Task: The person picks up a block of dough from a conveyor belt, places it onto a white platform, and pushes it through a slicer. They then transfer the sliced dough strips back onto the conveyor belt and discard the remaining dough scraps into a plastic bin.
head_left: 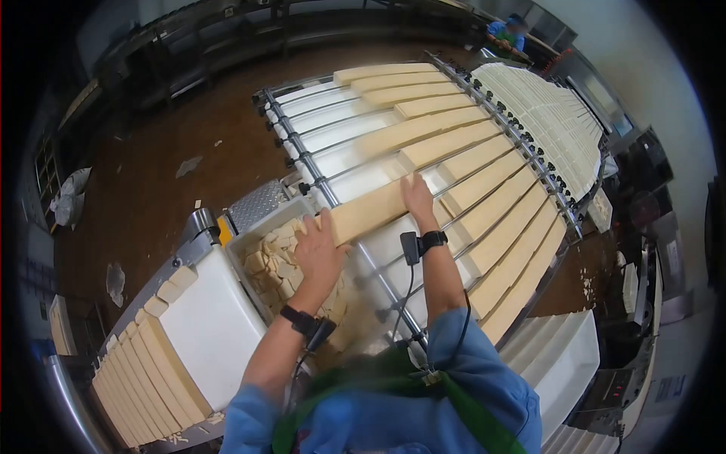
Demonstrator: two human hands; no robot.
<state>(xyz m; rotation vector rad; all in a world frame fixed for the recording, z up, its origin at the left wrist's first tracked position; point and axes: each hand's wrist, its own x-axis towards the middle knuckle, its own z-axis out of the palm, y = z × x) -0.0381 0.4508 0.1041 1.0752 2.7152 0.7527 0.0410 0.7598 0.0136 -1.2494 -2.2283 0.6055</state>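
Note:
Both my hands are on one long pale slab (370, 210) that lies across the near lanes of the conveyor. My left hand (319, 253) grips its left end, above a bin of broken pieces (272, 261). Farther right, my right hand (417, 198) holds the slab's other end, fingers bent over its edge. More long slabs (484, 178) lie in lanes between metal rods on the white belt (321, 113). A wrist device is strapped to each of my wrists.
At the lower left, several slabs (162, 371) lie side by side on another white belt (219, 325). White trays (560, 363) stand at the lower right. A metal bar (302, 151) crosses the conveyor's left end. Another person (508, 34) is at the far back.

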